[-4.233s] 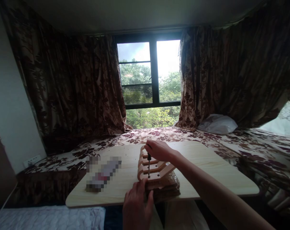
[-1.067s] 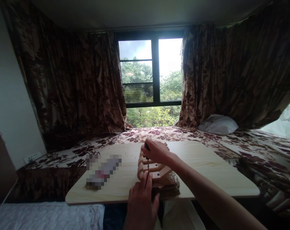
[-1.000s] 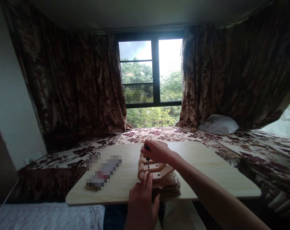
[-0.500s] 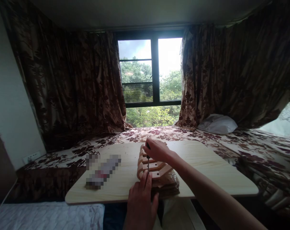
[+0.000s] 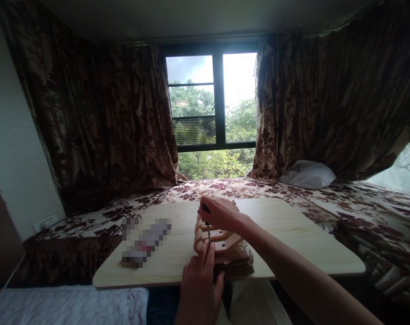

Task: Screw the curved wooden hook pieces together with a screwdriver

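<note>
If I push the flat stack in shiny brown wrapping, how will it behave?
The brown-wrapped stack seems unlikely to roll, lying low and flat. Its glossy wrapping may feel slippery. The pale curved wooden pieces on top could shift.

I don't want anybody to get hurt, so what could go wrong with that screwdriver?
The screwdriver might slip and poke the left hand, whose fingertips are right by the low end of its metal shaft. The curved wooden piece could wobble too, because it sits on a brown stack at the near edge of the table.
</note>
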A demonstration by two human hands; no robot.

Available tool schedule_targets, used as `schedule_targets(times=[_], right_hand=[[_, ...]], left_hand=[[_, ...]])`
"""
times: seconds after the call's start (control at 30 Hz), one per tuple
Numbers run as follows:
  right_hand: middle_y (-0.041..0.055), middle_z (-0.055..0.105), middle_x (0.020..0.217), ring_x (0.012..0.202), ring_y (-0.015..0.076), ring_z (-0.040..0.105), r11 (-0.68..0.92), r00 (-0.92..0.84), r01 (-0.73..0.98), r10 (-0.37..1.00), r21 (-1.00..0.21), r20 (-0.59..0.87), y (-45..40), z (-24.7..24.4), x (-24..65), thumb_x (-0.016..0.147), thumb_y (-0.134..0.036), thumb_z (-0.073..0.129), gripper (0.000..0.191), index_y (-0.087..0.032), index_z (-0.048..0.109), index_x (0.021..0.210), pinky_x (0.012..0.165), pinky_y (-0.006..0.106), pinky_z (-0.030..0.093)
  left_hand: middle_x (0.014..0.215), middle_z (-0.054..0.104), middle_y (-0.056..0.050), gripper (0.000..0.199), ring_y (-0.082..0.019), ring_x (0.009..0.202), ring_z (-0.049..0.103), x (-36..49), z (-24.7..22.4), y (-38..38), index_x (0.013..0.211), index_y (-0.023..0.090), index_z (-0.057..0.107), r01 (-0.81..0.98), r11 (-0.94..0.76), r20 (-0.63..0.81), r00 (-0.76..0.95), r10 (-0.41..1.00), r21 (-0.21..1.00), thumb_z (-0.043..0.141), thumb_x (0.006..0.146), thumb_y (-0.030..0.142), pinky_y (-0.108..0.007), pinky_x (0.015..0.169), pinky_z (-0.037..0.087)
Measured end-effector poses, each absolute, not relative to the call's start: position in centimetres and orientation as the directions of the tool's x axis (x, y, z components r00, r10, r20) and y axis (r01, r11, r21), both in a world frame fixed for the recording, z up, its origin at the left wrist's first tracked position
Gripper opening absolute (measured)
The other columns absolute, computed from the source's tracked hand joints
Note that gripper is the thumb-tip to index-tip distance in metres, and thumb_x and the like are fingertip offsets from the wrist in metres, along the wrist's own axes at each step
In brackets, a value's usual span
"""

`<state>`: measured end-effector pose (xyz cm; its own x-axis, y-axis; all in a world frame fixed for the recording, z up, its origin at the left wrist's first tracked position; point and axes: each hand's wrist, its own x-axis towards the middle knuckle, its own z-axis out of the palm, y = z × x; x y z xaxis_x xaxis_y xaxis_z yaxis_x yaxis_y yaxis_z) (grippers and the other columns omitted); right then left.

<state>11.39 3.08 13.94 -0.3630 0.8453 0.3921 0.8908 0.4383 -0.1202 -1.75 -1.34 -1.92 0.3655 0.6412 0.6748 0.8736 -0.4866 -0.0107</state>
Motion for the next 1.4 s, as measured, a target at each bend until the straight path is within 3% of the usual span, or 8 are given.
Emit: schedule_targets(times=[0.23,0.53,1.0,1.4], right_hand=[[0.0063,0.062,0.103,0.085,0.0171,0.061,0.379,-0.308,0.918,0.865,-0.115,0.395,4.0,13.3,11.8,0.092,-0.036,0.053,0.029,-0.015,0.058,0.111,0.073,0.037,0.052],[0.0047,0.062,0.097,0.082,0.0162,0.061,0.506,-0.451,0.860,0.809,-0.058,0.376,2.4,14.7,11.9,0.092,-0.036,0.052,0.027,-0.015,0.059,0.107,0.073,0.036,0.051],[0.0067,0.061,0.105,0.086,0.0175,0.061,0.333,-0.261,0.934,0.883,-0.128,0.390,3.9,13.4,11.5,0.092,-0.036,0.053,0.030,-0.015,0.057,0.113,0.074,0.038,0.052],[0.0067,0.061,0.105,0.086,0.0177,0.061,0.329,-0.256,0.937,0.875,-0.117,0.412,3.5,13.2,11.0,0.092,-0.036,0.053,0.031,-0.015,0.057,0.114,0.074,0.038,0.052]], left_hand=[[0.139,0.049,-0.011,0.057,-0.025,0.105,0.059,-1.7,-1.8,-1.4,0.137,0.015,0.041,0.880,-0.475,0.675,0.349,0.650,0.003,0.052,0.081,0.019,-0.037,0.084,0.050],[0.140,0.049,-0.011,0.057,-0.025,0.106,0.059,-1.6,-1.8,-1.3,0.138,0.016,0.039,0.882,-0.470,0.674,0.352,0.650,-0.008,0.052,0.083,0.020,-0.037,0.087,0.049],[0.141,0.047,-0.013,0.055,-0.026,0.109,0.058,-1.7,-2.3,-1.3,0.138,0.015,0.039,0.878,-0.478,0.688,0.352,0.635,-0.007,0.050,0.084,0.019,-0.038,0.085,0.050],[0.137,0.049,-0.013,0.051,-0.026,0.114,0.056,-1.7,-2.7,-1.1,0.136,0.015,0.042,0.887,-0.462,0.686,0.341,0.643,-0.007,0.047,0.086,0.019,-0.037,0.090,0.050]])
